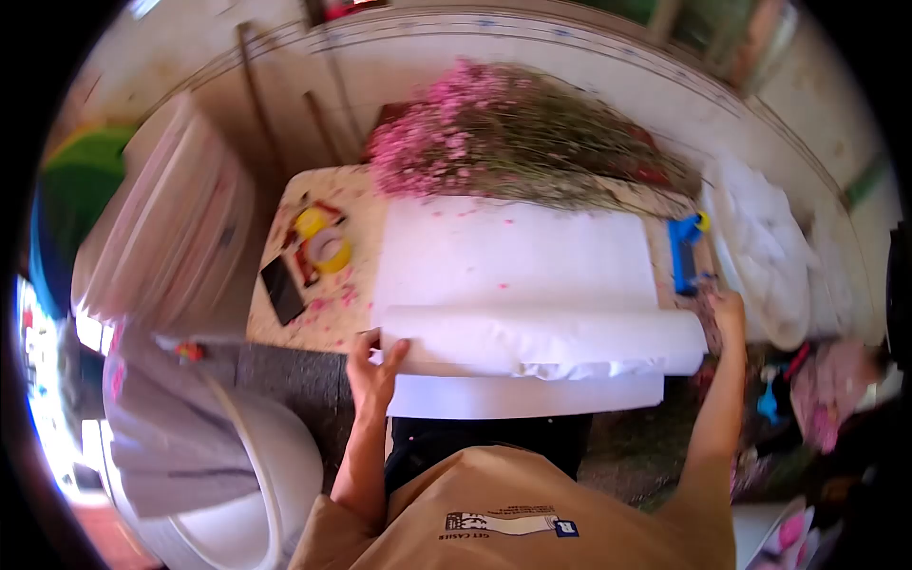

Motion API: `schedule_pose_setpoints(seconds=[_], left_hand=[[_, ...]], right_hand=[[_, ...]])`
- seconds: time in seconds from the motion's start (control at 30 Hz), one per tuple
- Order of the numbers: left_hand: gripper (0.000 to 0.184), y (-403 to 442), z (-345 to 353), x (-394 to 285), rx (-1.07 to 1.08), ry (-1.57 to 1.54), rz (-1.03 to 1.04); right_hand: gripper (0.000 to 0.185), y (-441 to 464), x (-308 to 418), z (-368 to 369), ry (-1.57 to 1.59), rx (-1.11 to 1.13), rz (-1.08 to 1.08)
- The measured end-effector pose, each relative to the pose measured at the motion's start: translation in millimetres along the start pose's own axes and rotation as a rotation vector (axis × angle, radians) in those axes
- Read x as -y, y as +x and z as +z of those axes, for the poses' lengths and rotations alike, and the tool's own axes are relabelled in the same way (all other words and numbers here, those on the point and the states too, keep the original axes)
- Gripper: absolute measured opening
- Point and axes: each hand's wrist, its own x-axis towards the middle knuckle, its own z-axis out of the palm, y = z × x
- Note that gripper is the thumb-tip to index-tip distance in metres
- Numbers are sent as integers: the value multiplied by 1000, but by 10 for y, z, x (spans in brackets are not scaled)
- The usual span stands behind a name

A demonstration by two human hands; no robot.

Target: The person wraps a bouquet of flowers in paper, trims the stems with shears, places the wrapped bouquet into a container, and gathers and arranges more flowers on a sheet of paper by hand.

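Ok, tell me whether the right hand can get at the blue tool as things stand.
Probably yes: the right hand is by the end of the white roll, close to the blue tool, with nothing visibly blocking the way. Whether it grips the roll is unclear.

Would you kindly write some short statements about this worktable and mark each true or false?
The left hand is at one end of the white roll. True.
The pink flowers lie on top of the roll. False: they lie beyond it.
The phone lies right of the roll. False: it lies to the left.
The blue tool lies right of the white sheet. True.
The tape ring near the phone is green. False: it is yellow.
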Motion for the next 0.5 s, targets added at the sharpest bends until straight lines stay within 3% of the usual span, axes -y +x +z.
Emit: schedule_pose_setpoints(seconds=[0.03, 0.13, 0.2, 0.3, 0.43, 0.5], left_hand=[[42, 3, -10, 10, 39, -44, -101], [32, 29, 54, 61, 44, -225, -165], [25, 122, 107, 200, 60, -296, -150], [25, 175, 121, 98, 89, -505, -180], [23, 247, 154, 221, 117, -597, -214], [21, 279, 151, 159, 102, -658, -249]], right_hand=[[23, -125, 378, -112, 287, 50, 124], [21, -1107, 1768, 8, 626, 60, -120], [18, -1775, 2591, 404, 780, 282, -109], [22, -2566, 3689, 976, 935, 790, -53], [33, -2912, 4325, 1651, 671, 922, -219], [36, -2921, 4428, 1732, 77, 663, -536]])
